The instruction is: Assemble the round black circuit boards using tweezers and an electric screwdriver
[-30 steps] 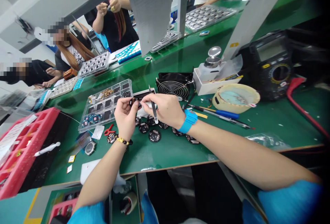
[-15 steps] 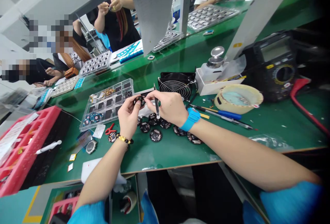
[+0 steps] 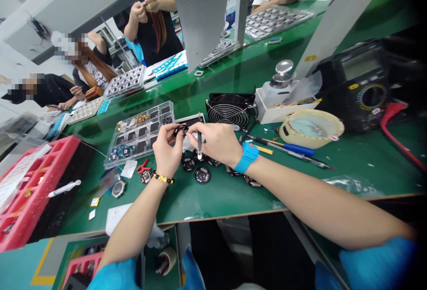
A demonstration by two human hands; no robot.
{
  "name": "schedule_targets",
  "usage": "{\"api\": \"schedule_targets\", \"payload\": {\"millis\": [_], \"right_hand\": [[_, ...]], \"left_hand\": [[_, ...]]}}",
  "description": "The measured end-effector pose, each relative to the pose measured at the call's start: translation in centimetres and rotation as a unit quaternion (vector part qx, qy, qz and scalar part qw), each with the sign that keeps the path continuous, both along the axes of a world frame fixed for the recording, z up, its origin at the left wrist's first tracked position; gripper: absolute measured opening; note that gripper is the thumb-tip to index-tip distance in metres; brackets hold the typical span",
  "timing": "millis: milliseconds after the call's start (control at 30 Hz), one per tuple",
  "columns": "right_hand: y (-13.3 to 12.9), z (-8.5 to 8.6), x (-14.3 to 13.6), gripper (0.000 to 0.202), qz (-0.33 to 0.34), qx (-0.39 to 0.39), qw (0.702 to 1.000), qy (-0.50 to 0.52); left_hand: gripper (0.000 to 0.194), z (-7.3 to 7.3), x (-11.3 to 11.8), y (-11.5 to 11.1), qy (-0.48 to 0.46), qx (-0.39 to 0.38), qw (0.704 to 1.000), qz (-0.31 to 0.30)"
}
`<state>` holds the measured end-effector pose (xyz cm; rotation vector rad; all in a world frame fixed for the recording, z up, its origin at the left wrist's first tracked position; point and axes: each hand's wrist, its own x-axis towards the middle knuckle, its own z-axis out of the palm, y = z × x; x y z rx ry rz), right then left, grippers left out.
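My left hand [image 3: 169,150] is closed on a small round black part [image 3: 181,130], held between thumb and fingers above the green bench. Beside it, my right hand [image 3: 218,143] is closed on metal tweezers [image 3: 199,144], which point downward between its fingers. The right fingertips meet the edge of the round part. Several round black circuit boards [image 3: 202,175] lie on the bench below and behind my hands. Left of my left wrist lie a red clip [image 3: 143,166] and a round metal-rimmed part [image 3: 118,188].
A clear compartment box [image 3: 140,134] sits behind my left hand. A black fan [image 3: 230,110], a white box [image 3: 273,110], a round yellowish dish [image 3: 311,128] and a multimeter [image 3: 363,85] stand right. Red tray [image 3: 40,183] is left. People work across the bench.
The tweezers in my right hand have tilted to a more upright angle, their lower end shifting left. My left hand still holds the round part. The camera view has shifted slightly.
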<state>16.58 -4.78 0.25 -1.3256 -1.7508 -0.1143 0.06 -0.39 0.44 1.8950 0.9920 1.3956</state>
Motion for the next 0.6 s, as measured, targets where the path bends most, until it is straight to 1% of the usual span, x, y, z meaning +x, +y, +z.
{"api": "schedule_targets", "payload": {"millis": [200, 600], "right_hand": [[-0.25, 0.22, -0.14, 0.017, -0.006, -0.001, 1.0, -0.004], [-0.51, 0.32, -0.31, 0.014, -0.019, -0.001, 1.0, -0.011]], "left_hand": [[0.014, -0.14, -0.18, 0.2, 0.026, 0.023, 0.999, 0.005], [0.013, -0.02, -0.35, 0.47, 0.052, 0.016, 0.998, 0.027]]}}
